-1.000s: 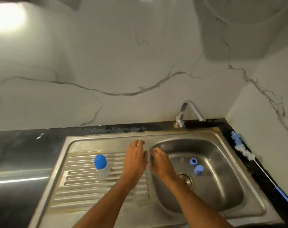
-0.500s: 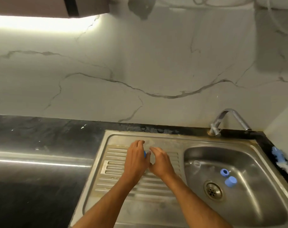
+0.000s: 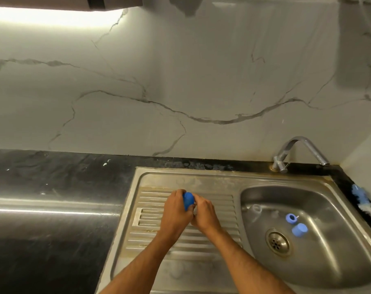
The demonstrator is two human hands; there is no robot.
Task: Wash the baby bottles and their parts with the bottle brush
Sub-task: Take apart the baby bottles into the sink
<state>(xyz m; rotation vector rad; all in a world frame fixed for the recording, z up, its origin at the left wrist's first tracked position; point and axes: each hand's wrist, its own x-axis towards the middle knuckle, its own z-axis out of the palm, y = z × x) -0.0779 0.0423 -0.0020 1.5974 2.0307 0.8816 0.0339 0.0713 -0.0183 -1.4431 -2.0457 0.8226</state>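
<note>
**Capped bottle held over the drainboard, cap about to come off**

At centre frame, both hands meet over the ribbed steel drainboard [image 3: 212,209] of the sink. The left hand [image 3: 176,211] curls round the rounded blue plastic cap [image 3: 188,200] of a small baby bottle; the right hand [image 3: 203,213] closes in against it from the right, apparently on the bottle body, which is hidden behind the fingers. The bottle likely handles light and stiff, and slippery if wet, so a firm hold round the body with the twist taken at the cap's base seems wise.

In the steel basin [image 3: 328,262] at lower right lie a blue ring [image 3: 290,218], a blue cylindrical cap [image 3: 299,229] and a clear teat-like piece [image 3: 256,209], near the drain [image 3: 277,241]. The blue-and-white bottle brush [image 3: 362,200] rests on the black table [image 3: 53,183] edge at far right, well apart from the hands. The chrome tap [image 3: 294,149] stands behind the basin. Nothing blocks the hands.
</note>
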